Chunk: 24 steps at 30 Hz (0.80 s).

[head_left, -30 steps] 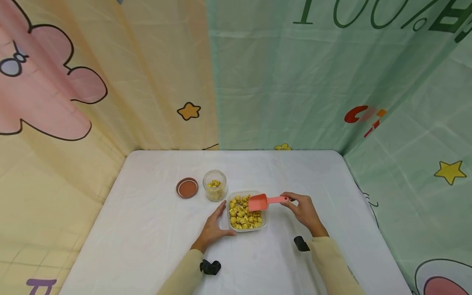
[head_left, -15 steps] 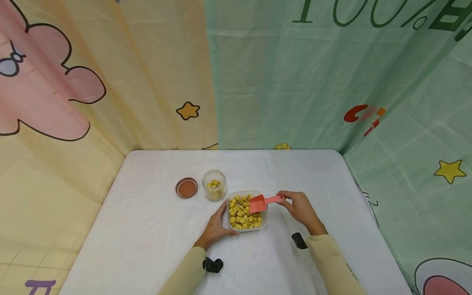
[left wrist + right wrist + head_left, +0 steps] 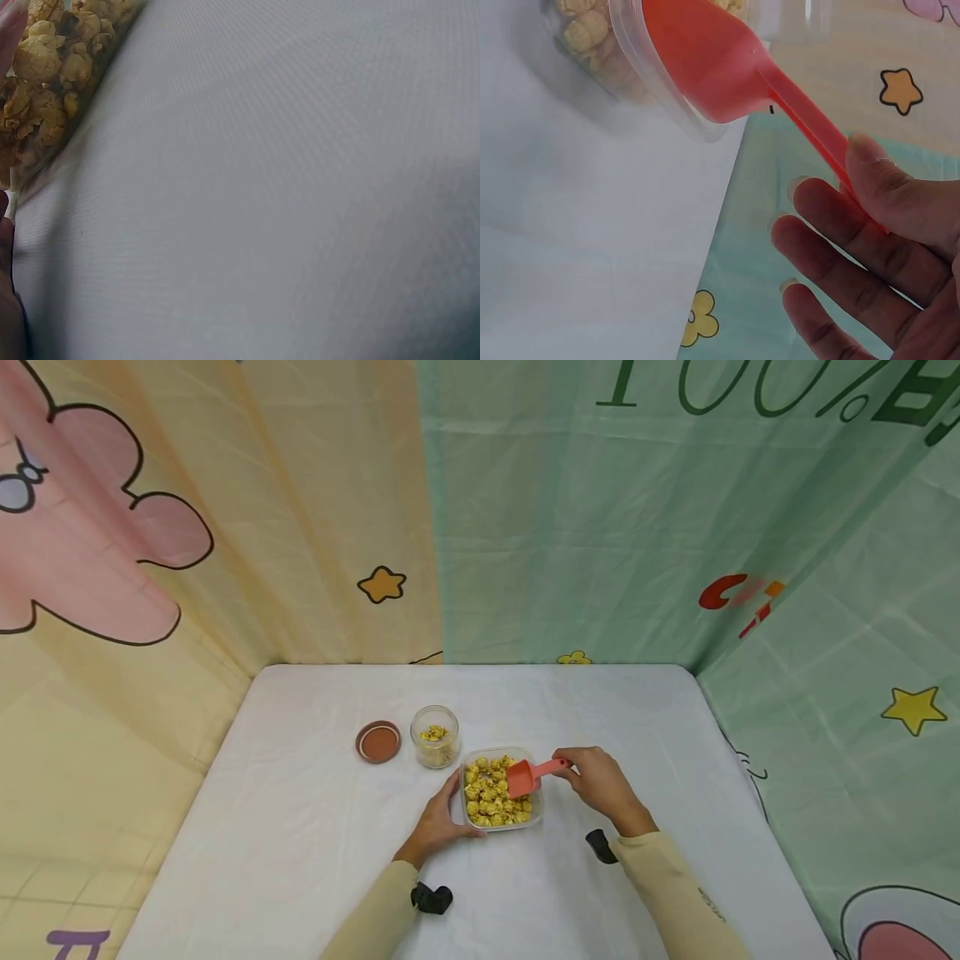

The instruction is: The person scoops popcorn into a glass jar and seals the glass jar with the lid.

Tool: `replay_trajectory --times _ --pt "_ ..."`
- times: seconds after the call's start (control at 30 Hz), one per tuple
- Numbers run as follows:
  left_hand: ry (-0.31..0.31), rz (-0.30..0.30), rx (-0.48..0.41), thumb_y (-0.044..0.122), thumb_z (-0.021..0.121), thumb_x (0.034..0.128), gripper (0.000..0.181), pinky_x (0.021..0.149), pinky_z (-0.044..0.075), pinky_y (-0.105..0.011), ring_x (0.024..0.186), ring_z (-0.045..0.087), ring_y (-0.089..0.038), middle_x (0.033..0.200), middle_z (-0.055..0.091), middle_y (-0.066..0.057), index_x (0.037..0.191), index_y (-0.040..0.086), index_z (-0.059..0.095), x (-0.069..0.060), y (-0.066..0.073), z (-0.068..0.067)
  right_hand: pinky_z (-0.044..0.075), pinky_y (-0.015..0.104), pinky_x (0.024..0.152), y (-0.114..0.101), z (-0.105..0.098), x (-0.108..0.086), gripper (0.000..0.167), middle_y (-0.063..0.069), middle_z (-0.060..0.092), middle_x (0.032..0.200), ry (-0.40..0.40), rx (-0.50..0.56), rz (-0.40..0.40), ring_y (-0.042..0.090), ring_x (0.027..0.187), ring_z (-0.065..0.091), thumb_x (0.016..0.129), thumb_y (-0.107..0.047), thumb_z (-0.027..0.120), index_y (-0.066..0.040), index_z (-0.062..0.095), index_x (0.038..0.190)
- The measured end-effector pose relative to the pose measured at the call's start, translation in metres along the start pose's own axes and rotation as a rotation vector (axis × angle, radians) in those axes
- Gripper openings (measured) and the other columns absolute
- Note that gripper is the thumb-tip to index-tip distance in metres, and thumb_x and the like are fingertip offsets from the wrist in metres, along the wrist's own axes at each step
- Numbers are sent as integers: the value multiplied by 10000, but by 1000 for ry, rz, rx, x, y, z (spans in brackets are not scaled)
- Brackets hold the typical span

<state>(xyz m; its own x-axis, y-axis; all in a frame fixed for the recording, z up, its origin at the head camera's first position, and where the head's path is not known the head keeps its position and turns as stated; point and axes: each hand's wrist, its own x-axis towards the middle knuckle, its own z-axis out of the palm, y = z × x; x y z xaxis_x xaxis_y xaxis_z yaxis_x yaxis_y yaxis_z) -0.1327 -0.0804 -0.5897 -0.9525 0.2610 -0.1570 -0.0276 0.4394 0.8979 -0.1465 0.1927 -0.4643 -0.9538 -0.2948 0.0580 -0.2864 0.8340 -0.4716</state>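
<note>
A clear rectangular plastic container (image 3: 501,829) of yellow popcorn (image 3: 483,797) stands at mid-table. My left hand (image 3: 432,827) holds its near left corner, thumb at the front wall and fingers along the left side. Between thumb and forefinger, my right hand (image 3: 603,783) pinches the handle of a pink-red scoop (image 3: 521,778). The scoop's head is over the right part of the popcorn. In the right wrist view the other fingers (image 3: 847,289) spread away from the handle, and the scoop (image 3: 720,64) overlaps the container rim; what lies inside the scoop is hidden.
A clear jar (image 3: 435,758) with some popcorn stands uncapped behind the container, to the left. Beside it lies a round brown lid (image 3: 378,742). White cloth (image 3: 300,827) covers the table, and printed curtains (image 3: 562,527) rise along its back and sides.
My right hand has shifted left and slightly up in the view, and the scoop has tilted more, its handle now slanting upward right. My left hand stays at the container.
</note>
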Motion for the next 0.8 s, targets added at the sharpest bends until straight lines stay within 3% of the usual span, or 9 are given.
replay_trajectory --times 0.5,0.8 --pt "-5 9 -28 271 920 619 1171 1155 236 -544 1410 274 -378 1520 336 -196 1533 75 215 1 -2 1 461 263 589 9 16 1 131 -2 700 836 11 21 31 116 659 502 830 -137 739 -69 727 941" --pt "-3 -6 -33 298 919 617 1176 1144 253 -560 1403 284 -386 1515 344 -198 1535 87 215 1 -4 2 448 287 615 23 27 -4 82 -18 694 814 56 75 4 117 671 505 831 -132 736 -89 724 899"
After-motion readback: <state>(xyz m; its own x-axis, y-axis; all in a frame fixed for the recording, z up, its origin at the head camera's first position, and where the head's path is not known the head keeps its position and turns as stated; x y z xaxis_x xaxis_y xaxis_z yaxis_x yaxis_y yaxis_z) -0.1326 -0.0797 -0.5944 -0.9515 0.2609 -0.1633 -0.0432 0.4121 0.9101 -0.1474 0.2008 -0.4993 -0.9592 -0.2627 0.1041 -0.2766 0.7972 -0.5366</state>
